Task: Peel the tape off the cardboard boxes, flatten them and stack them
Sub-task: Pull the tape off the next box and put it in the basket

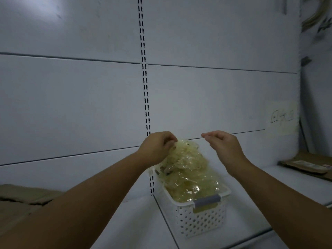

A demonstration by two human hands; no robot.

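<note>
Left hand, fingers curled and pinching the top of the tape wad, which heaps downward from that grip into a white basket; right hand just rightward, fingertips pinched, possibly on a strand, cannot tell; flattened cardboard well beyond.

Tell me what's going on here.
A person is working over a white basket heaped with crumpled clear tape, which stands on a shelf. The left hand pinches the top of the heap. The right hand hovers beside it with fingers curled; whether it holds anything cannot be told. Flat cardboard lies on the shelf at the right.
</note>
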